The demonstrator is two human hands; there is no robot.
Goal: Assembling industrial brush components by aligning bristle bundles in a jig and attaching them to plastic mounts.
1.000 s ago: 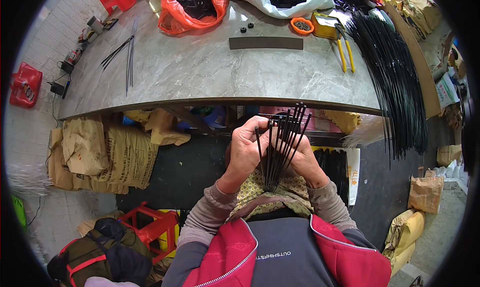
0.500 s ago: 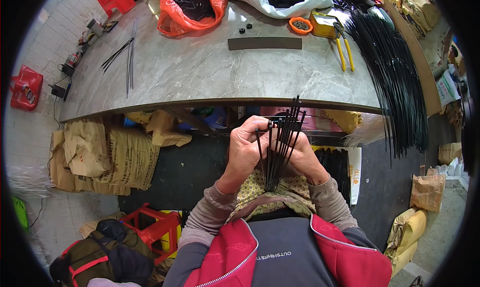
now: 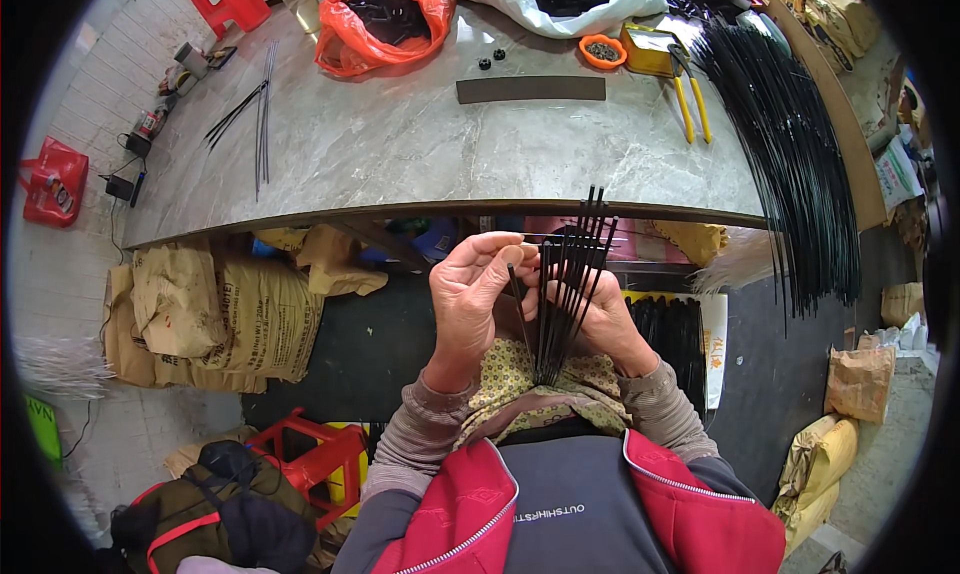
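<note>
In front of my lap stands an upright, fanned bundle of thin black rods (image 3: 556, 324). My right hand (image 3: 607, 319) is closed round it from the right, its fingers partly hidden behind the rods. On the other side, my left hand (image 3: 466, 299) has thumb and forefinger pinched together at the bundle's upper part. What lies between those fingertips is too small to make out. A thin straight piece runs crosswise by the rods at that height. One rod (image 3: 516, 289) leans apart from the others, just beside the left fingertips.
On the grey table (image 3: 400, 154) lie a dark flat strip (image 3: 530, 89), yellow-handled pliers (image 3: 692, 109), a few loose rods (image 3: 263, 124) and a large black rod pile (image 3: 790, 164). A red bag (image 3: 345, 49) and an orange bowl (image 3: 602, 53) stand farther back. Paper sacks (image 3: 265, 314) sit below.
My left hand has shifted slightly left, away from the bundle, and its fingers have straightened somewhat. The rods stand a little more spread, while my right hand stays nearly in place.
</note>
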